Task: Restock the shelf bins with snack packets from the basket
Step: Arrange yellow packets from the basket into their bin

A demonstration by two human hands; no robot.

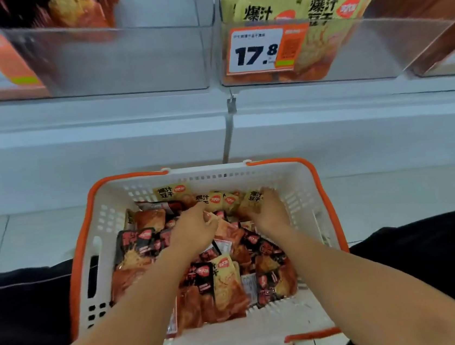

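- 2 bare hands are down in 1 white basket (106,214) with orange rim; 2 clear shelf bins show fully above it.
- The basket holds a loose heap of snack packets (204,277), too many to count, black-and-red ones mixed with yellow.
- The right bin (376,44) holds yellow packets (267,9) behind a 17.8 price tag (259,51); the left bin (111,60) holds red ones at its left end.
- Near the basket's far edge, the right hand (270,210) grips a yellow packet (252,202); the left hand (191,230) curls onto packets beside it, though I cannot tell its hold.
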